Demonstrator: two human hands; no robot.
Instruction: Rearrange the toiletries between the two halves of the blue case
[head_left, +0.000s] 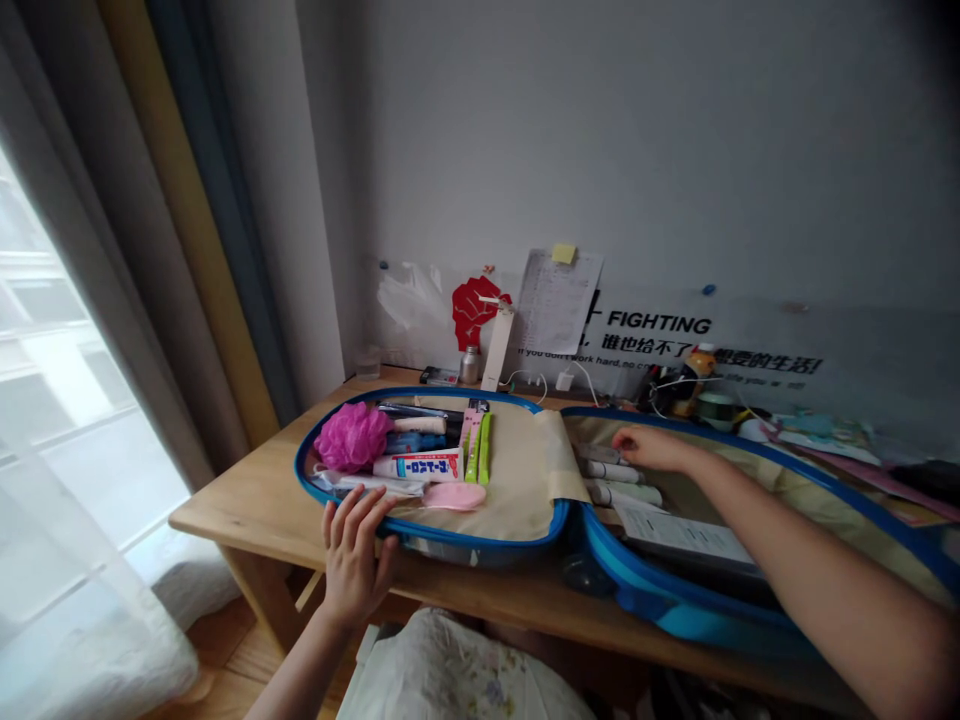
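A blue suitcase [450,538] lies open across a wooden desk [247,500]. Its left half holds a pink bath pouf [352,437], a white toothpaste tube [418,465], green and pink packets [478,447] and a pink oval item [453,496]. My left hand [352,555] rests with spread fingers on the near rim of that half. My right hand [646,447] reaches into the right half, fingers curled down over white tubes [611,470]. A flat white box [679,535] lies beside my forearm.
Against the wall stand a small bottle [470,365], chargers with cables [564,380], a red fist cutout [472,308], pinned papers [555,300] and clutter [705,395] at the right. A curtain [172,230] and window [60,400] fill the left. A floral cloth [450,670] lies below the desk edge.
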